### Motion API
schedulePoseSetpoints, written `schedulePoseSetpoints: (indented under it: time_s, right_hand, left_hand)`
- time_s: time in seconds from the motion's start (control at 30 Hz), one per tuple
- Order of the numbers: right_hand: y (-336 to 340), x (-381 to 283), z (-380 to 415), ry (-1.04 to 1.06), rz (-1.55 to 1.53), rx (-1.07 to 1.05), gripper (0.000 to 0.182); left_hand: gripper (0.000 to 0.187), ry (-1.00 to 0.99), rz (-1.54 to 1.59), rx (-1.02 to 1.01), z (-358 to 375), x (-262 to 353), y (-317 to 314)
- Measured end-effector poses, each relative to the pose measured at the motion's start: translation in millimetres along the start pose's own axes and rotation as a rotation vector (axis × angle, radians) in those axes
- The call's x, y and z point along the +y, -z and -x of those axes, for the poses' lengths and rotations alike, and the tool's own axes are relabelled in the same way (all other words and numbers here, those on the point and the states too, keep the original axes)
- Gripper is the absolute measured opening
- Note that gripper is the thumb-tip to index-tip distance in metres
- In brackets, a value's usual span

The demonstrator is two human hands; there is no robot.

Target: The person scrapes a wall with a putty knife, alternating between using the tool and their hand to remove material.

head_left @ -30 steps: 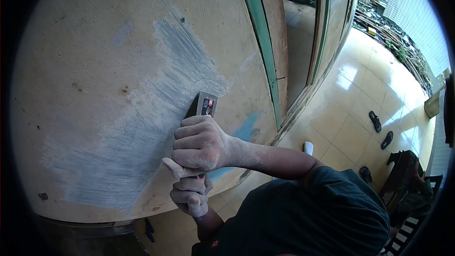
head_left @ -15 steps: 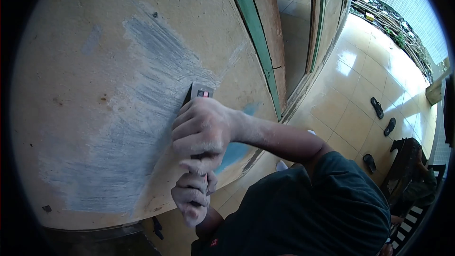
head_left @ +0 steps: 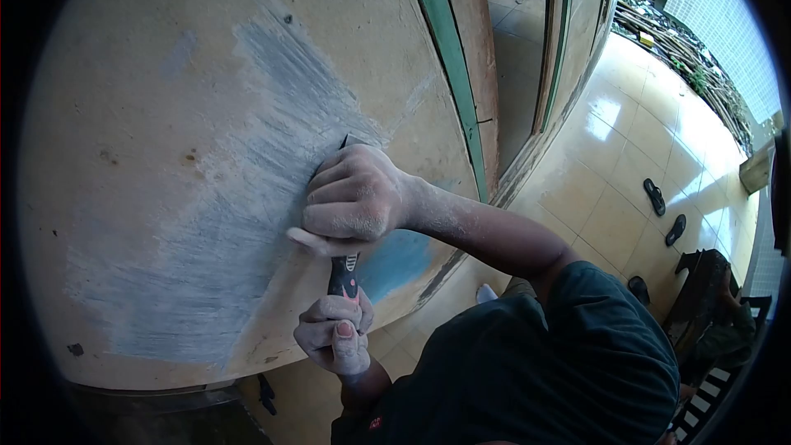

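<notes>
My right hand [head_left: 358, 198], dusted with pale powder, is wrapped round the upper part of a scraper [head_left: 344, 274] and covers most of its metal blade. One dark blade corner shows above the knuckles, close to the wall [head_left: 124, 107]. Below, my left hand [head_left: 334, 334] grips the lower end of the black and red handle, thumb pressed along it. A stretch of handle shows between the two hands. Beside them spreads a grey, scratched patch [head_left: 247, 189] on the cream-coloured wall. Whether the blade edge touches the wall is hidden.
A green frame strip [head_left: 445, 41] borders a doorway to the right. Glossy tiles [head_left: 606, 198] carry several dark sandals [head_left: 654, 196]. A dark wooden piece of furniture [head_left: 696, 297] stands at far right, where another person's sleeve [head_left: 729, 338] shows. A blue patch [head_left: 400, 264] marks the wall.
My right hand has slid up over the blade, and the hands have drawn apart, baring part of the handle. The whole view has shifted slightly.
</notes>
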State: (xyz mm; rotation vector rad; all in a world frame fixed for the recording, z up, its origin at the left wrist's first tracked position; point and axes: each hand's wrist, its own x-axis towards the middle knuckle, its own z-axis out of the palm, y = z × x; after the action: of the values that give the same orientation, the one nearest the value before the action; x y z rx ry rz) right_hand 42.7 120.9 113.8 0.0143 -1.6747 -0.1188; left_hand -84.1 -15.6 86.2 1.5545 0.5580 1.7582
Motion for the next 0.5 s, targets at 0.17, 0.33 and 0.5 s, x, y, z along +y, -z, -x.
schedulePoseSetpoints:
  time_s: [0.17,0.33,0.5]
  right_hand:
    - [-11.0,-24.3,0.3,-0.091,-0.001,0.034,0.031]
    - [2.2,-0.7,4.9,0.054,0.057,-0.003,0.032]
    - [1.4,-12.5,2.3,-0.011,0.095,0.047,0.035]
  left_hand:
    - [0.04,-0.048,-0.055,0.051,12.0,-3.7,-6.9]
    - [0.045,-0.054,-0.069,0.05,2.7,-22.4,-16.1]
    - [0.043,0.024,-0.067,0.0,2.8,-9.5,-14.9]
